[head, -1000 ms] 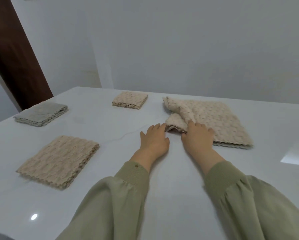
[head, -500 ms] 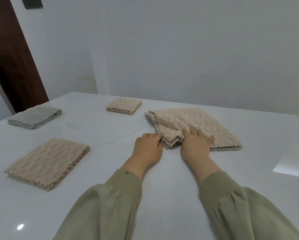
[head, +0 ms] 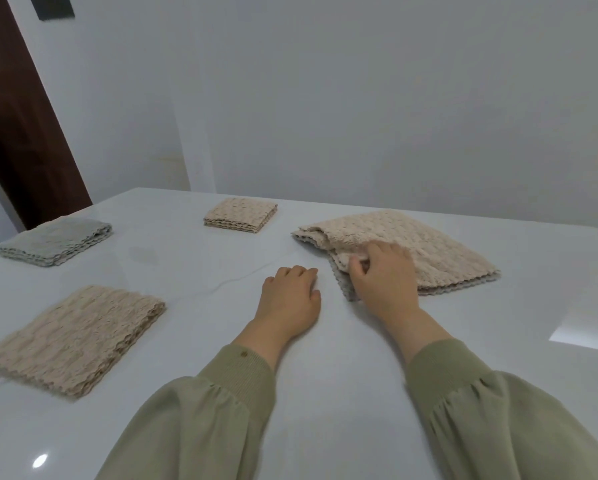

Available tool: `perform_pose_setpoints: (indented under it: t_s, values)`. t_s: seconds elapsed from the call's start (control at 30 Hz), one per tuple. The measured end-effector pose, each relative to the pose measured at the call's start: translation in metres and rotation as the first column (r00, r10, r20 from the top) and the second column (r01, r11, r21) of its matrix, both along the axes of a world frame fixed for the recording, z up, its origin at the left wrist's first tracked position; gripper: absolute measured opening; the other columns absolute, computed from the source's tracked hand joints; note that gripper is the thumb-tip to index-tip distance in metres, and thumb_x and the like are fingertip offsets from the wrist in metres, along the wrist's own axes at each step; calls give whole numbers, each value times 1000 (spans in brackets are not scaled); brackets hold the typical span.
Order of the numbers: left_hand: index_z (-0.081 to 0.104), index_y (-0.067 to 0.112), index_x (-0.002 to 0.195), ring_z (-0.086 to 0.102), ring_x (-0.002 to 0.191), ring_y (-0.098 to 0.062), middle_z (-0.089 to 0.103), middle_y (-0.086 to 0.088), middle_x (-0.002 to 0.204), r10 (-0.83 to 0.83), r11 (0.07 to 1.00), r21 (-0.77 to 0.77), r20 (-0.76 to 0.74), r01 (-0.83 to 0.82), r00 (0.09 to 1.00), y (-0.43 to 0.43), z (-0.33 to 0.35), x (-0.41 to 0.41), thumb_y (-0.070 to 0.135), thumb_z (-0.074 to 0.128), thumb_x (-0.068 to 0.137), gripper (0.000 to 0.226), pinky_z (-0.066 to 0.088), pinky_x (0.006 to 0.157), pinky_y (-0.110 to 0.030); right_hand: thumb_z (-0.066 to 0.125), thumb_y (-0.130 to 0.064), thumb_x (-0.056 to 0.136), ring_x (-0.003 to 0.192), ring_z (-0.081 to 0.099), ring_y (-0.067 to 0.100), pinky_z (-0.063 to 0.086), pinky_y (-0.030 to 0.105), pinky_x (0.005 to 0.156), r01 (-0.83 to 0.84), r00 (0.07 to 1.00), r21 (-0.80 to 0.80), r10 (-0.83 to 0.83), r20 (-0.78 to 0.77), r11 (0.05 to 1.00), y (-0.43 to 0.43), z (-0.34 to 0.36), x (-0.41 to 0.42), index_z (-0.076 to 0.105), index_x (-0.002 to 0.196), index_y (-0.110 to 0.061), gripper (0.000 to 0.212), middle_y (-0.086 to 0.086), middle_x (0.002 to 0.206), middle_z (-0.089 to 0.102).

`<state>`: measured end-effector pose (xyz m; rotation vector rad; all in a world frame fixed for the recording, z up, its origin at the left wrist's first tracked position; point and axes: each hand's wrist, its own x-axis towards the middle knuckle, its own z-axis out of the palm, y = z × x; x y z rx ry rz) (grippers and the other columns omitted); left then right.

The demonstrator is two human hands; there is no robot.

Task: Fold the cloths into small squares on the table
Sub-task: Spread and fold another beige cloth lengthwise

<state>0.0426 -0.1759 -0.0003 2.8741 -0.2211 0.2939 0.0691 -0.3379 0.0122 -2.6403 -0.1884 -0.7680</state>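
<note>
The big beige cloth (head: 436, 247) could slide or bunch up when its corner is lifted, because nothing pins it to the surface (head: 325, 393). The left hand (head: 290, 299) lies on the surface just beside it, fingers (head: 301, 271) loosely curled, holding nothing. A bit farther, the right hand (head: 384, 275) has its fingers curled, pinching the cloth's rumpled near corner.

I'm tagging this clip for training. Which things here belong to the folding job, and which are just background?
In the job: large beige cloth, pinched by the right hand; left hand resting on the table; small beige square; grey folded cloth; beige folded rectangle.
Just there: brown door; dark object on the wall.
</note>
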Motion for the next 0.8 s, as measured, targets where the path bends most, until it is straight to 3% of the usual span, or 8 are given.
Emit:
perform_pose_setpoints:
  t_s: [0.07,0.13,0.23,0.3,0.4,0.53,0.7,0.8]
  values:
    - [30,21,145,32,132,-23,40,0,144,15,1000,-11,7,-15,1000,-1,0,3,30,35,97,49,31,104,-38,40,-33,92,98,54,29,43,38,84,8,1000,-69,-9,-9,998,-1,-5,2,68,91,-9,37,9,98,67]
    - [30,21,145,34,130,-23,41,0,143,28,999,-29,18,-27,999,-1,1,5,28,36,97,50,33,102,-37,48,-26,91,95,52,28,42,36,78,22,998,-127,-29,-56,992,-6,-6,6,69,84,-8,29,7,90,66]
    - [34,23,144,36,128,-22,45,1,140,53,993,-103,18,-51,998,0,2,9,26,39,96,48,33,100,-35,55,-17,88,87,50,30,36,35,70,62,997,-126,-56,47,990,-10,-6,8,72,75,-5,24,9,81,65]
    - [38,23,141,39,126,-21,50,2,136,69,980,-190,11,-66,998,1,2,11,24,41,95,46,33,100,-34,57,-23,87,88,50,29,34,35,70,95,993,-111,-86,82,989,-8,-6,7,73,76,-6,25,9,81,65]
    - [45,23,137,40,125,-19,53,3,133,84,956,-280,-4,-82,996,4,2,13,21,43,94,43,33,100,-33,58,-47,84,105,49,27,36,37,82,116,985,-139,-132,-114,983,-5,-1,4,72,93,-15,36,3,99,65]
    - [47,23,136,40,126,-20,53,2,134,78,963,-260,-3,-76,997,3,1,14,21,44,94,42,34,102,-34,54,-29,88,98,48,27,33,36,79,83,991,-149,-97,-91,985,-6,-2,5,59,67,-16,25,2,87,61]
    - [47,22,135,41,125,-20,53,1,133,74,963,-260,16,-68,997,3,-1,15,19,44,93,42,35,101,-34,57,-13,86,77,51,28,39,36,69,6,960,244,-74,270,970,-7,3,4,66,75,-5,16,9,77,63]
    - [50,17,133,46,122,-18,52,-3,133,173,831,-548,88,-97,981,7,1,12,13,44,93,40,34,100,-29,44,-14,93,79,54,20,39,26,71,-297,896,403,106,432,866,10,21,-12,60,97,-2,20,3,85,61]
